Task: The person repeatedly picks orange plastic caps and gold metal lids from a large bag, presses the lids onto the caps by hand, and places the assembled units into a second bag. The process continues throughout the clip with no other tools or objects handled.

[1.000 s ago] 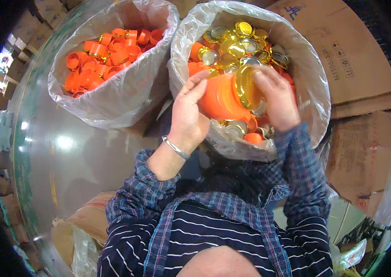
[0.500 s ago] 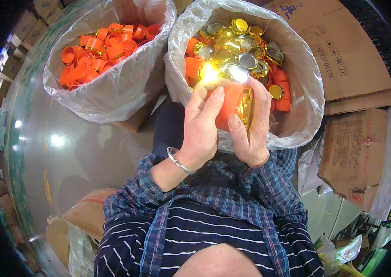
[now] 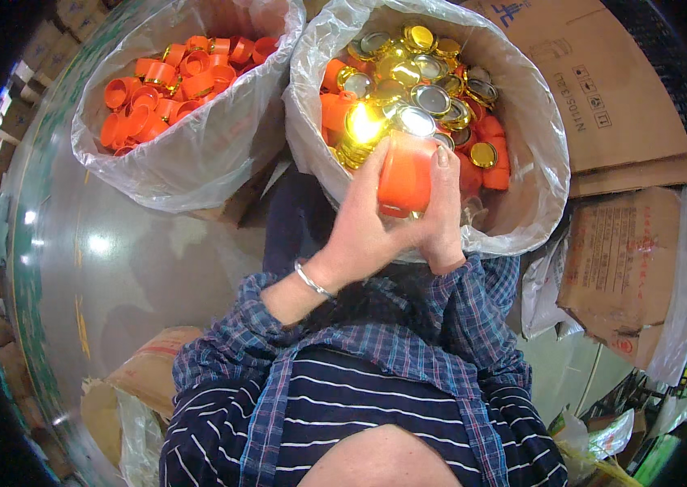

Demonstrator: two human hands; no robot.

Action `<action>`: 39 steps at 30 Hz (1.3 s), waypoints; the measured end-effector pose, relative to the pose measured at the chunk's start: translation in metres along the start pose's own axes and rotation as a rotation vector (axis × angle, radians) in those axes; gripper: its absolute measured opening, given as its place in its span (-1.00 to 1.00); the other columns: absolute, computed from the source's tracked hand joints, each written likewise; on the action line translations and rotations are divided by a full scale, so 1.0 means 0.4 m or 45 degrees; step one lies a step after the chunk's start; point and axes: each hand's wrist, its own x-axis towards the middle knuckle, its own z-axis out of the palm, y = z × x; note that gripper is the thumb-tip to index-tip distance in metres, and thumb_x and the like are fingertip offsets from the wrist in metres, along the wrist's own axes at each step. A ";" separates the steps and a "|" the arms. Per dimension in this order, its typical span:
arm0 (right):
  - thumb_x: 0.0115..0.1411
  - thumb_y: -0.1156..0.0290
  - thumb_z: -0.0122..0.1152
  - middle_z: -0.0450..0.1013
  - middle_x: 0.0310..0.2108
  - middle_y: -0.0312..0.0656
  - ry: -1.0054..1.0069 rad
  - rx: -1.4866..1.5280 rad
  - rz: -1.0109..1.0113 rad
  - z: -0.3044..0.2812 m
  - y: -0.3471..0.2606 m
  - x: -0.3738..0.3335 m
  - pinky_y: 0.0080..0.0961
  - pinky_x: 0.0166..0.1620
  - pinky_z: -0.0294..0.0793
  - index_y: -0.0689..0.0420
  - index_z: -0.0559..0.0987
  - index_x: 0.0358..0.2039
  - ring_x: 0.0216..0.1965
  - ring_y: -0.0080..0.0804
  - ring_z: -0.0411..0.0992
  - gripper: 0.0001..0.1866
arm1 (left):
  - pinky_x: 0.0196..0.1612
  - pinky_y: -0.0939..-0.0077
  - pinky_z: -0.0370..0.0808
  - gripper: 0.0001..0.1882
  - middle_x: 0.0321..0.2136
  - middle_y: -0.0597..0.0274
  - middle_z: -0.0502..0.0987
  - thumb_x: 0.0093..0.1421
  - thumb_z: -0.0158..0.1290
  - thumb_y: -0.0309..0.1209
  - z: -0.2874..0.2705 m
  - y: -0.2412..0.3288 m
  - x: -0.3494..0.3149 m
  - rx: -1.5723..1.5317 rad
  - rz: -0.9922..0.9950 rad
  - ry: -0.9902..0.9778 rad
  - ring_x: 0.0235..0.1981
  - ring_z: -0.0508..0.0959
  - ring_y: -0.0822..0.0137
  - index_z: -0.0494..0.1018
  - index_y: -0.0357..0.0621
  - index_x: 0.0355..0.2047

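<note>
Between my two hands is an orange cap (image 3: 408,172), held over the near edge of a plastic-lined bin (image 3: 540,158). My left hand (image 3: 366,217) grips its left side, with a silver bangle on the wrist. My right hand (image 3: 442,213) is closed on its right side, thumb pointing up along it. The cap's smooth orange side faces me, and a small shiny bit shows under its lower edge. In the bin beyond lie gold and silver round lids (image 3: 431,100) mixed with orange caps (image 3: 496,172).
At the left stands another plastic-lined bin (image 3: 189,174) holding orange caps with gold bands (image 3: 161,75). Flattened cardboard (image 3: 620,105) leans behind at the right, and a torn carton (image 3: 624,276) lies nearer. A carton with plastic film (image 3: 153,361) sits on the floor at lower left.
The cap has been turned in my hands: its gold band faced right before, and now its orange side faces me. My left thumb no longer lies across the front of it.
</note>
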 end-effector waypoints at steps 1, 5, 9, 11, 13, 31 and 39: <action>0.49 0.07 -0.18 0.35 0.07 -0.11 0.008 0.029 0.053 -0.001 -0.004 -0.001 -0.42 0.17 0.35 0.18 0.27 0.23 0.09 -0.35 0.33 -0.50 | 0.29 0.26 0.29 0.15 0.23 -0.09 0.24 0.01 0.42 -0.15 0.002 -0.003 -0.010 0.306 0.090 -0.045 0.24 0.34 0.09 -0.11 -0.23 0.38; 0.51 -0.06 -0.40 0.30 0.16 -0.18 -0.313 0.396 0.152 -0.036 -0.051 -0.022 -0.40 0.20 0.36 0.17 0.26 0.23 0.16 -0.38 0.31 -0.41 | 0.30 0.25 0.29 0.30 0.24 -0.06 0.24 -0.23 0.54 -0.18 -0.020 -0.005 -0.014 0.349 -0.009 0.026 0.25 0.34 0.11 -0.07 -0.27 0.38; 0.46 0.13 -0.06 0.44 -0.03 -0.24 -0.264 -0.256 0.038 -0.059 -0.091 -0.024 -0.54 0.06 0.37 0.23 0.37 0.17 -0.03 -0.51 0.40 -0.54 | 0.15 0.33 0.42 -0.04 0.03 0.04 0.43 -0.18 0.47 -0.33 -0.055 0.024 0.010 0.338 -0.098 -0.026 0.06 0.49 0.19 0.20 -0.25 0.20; 0.42 0.23 0.03 0.48 -0.11 -0.23 -0.235 -0.189 -0.043 -0.062 -0.105 -0.025 -0.57 -0.01 0.37 0.27 0.49 0.03 -0.09 -0.55 0.39 -0.63 | 0.09 0.30 0.47 -0.10 -0.07 0.03 0.49 -0.18 0.45 -0.32 -0.065 0.052 0.006 0.326 -0.119 -0.160 -0.02 0.54 0.15 0.23 -0.23 0.15; 0.42 0.27 0.00 0.48 -0.12 -0.21 -0.296 -0.198 -0.260 -0.060 -0.117 -0.030 -0.58 -0.05 0.39 0.29 0.53 -0.03 -0.11 -0.57 0.39 -0.66 | -0.01 0.28 0.49 -0.22 -0.15 -0.01 0.50 -0.18 0.43 -0.30 -0.053 0.077 -0.003 0.258 -0.054 -0.211 -0.12 0.57 0.11 0.29 -0.21 0.03; 0.45 0.02 -0.12 0.52 -0.14 -0.12 0.048 0.522 0.335 -0.041 0.009 -0.012 -0.39 0.10 0.42 0.26 0.50 0.03 -0.06 -0.33 0.49 -0.48 | 0.12 0.47 0.42 -0.46 -0.02 0.19 0.50 0.26 0.22 -0.33 0.022 -0.019 -0.036 -0.573 -0.352 0.066 0.01 0.49 0.42 0.30 -0.29 0.15; 0.16 0.28 0.23 0.40 0.07 0.11 -0.018 -1.011 -1.035 -0.033 -0.025 -0.044 -0.15 0.15 0.34 0.31 0.44 0.09 0.06 0.04 0.39 -0.47 | 0.07 0.48 0.44 -0.62 -0.09 0.27 0.51 0.42 -0.01 -0.17 -0.008 -0.015 0.035 -1.173 -0.853 0.067 -0.05 0.49 0.44 0.40 -0.21 0.05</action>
